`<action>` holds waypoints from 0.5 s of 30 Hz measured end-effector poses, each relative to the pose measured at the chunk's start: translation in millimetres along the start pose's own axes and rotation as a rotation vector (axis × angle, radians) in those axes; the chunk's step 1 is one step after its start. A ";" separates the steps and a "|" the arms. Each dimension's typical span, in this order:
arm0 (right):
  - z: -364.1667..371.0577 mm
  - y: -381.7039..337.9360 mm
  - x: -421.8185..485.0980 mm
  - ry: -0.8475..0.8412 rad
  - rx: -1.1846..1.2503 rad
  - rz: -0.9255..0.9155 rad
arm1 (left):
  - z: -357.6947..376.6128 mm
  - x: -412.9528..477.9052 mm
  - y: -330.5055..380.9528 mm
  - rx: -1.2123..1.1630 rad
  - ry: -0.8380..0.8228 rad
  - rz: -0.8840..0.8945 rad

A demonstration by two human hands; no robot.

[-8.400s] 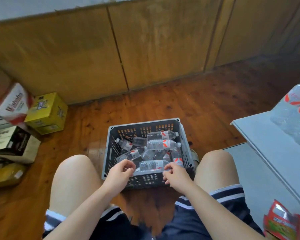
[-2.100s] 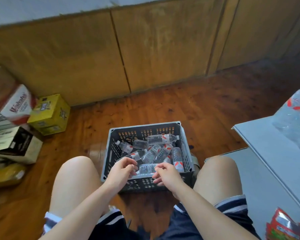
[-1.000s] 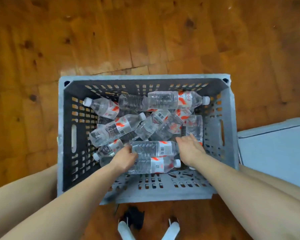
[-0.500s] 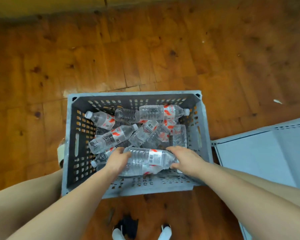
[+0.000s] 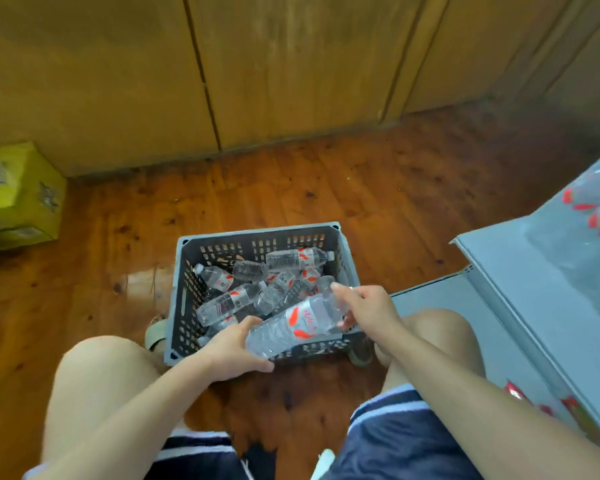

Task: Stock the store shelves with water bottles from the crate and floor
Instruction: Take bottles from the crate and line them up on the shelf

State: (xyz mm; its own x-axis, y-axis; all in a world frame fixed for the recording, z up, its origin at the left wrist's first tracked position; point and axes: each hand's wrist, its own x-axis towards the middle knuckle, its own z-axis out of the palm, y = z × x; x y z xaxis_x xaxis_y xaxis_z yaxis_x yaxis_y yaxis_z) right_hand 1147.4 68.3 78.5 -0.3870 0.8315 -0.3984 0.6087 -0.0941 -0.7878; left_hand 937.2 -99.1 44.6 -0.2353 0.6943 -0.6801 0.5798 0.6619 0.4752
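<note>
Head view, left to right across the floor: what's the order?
yellow box → left hand → held bottle → right hand → grey shelf. Crate left out: it overlaps the hands and bottle.

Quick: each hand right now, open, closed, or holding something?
Left hand: holding the base end of the water bottle.
Right hand: holding the same bottle's neck end.

The reddish wooden floor (image 5: 291,188) carries the grey slotted crate (image 5: 257,233), set just ahead of my knees. From the crate, a yellow carton (image 5: 18,199) sits at ten o'clock, and grey metal shelving (image 5: 499,271) stands at three o'clock.
</note>
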 end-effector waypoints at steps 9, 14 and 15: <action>-28.9 -6.8 -72.2 0.062 0.542 0.140 | 3.4 -74.0 49.2 0.218 0.254 0.206; -33.2 8.2 -98.3 0.020 0.997 0.145 | 21.4 -75.1 64.1 -0.094 0.267 0.347; -28.9 12.0 -102.9 -0.008 1.005 0.156 | 25.8 -71.5 68.2 -0.079 0.291 0.353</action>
State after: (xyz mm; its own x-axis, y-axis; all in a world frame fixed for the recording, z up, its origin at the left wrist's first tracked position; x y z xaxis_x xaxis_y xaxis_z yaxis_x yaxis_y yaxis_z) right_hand 1214.5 -2.6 123.7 -0.3600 0.7672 -0.5309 -0.2097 -0.6210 -0.7552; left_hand 1013.7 -110.9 111.3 -0.2503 0.9239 -0.2893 0.6053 0.3825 0.6980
